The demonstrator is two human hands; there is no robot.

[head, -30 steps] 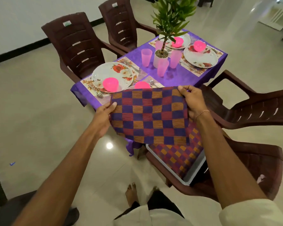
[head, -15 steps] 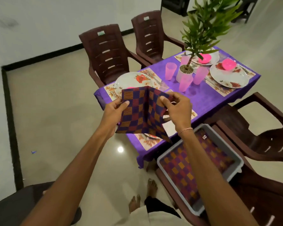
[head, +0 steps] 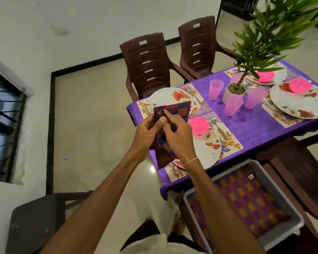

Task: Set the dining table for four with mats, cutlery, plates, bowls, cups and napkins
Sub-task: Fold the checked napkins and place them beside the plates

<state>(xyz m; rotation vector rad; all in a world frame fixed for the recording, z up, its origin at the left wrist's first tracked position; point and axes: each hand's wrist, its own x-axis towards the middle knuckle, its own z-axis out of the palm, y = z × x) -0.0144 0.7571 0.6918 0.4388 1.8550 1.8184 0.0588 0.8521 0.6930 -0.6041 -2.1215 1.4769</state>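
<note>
Both my hands hold a checked purple and orange napkin (head: pixel 174 110), folded into a narrow strip, above the near left corner of the table. My left hand (head: pixel 147 132) grips its left side and my right hand (head: pixel 176 134) pinches the top fold. Under them a floral plate (head: pixel 207 153) with a pink bowl (head: pixel 198 125) rests on a mat. More plates (head: pixel 299 103), pink bowls (head: pixel 299 85) and several pink cups (head: pixel 216 88) stand on the purple tablecloth (head: pixel 255 125). A grey tray (head: pixel 286 204) at lower right holds more checked napkins (head: pixel 246 200).
A potted plant (head: pixel 235 90) stands at the table's middle. Brown plastic chairs (head: pixel 147 65) line the far side, and another chair (head: pixel 301 180) carries the tray. A dark stool (head: pixel 35 220) is at lower left, and a barred window (head: pixel 4 125) at left.
The napkin, held spread wide a second ago, has been folded in half and then into a narrow strip as my hands came together. My view has shifted left and closer to the table.
</note>
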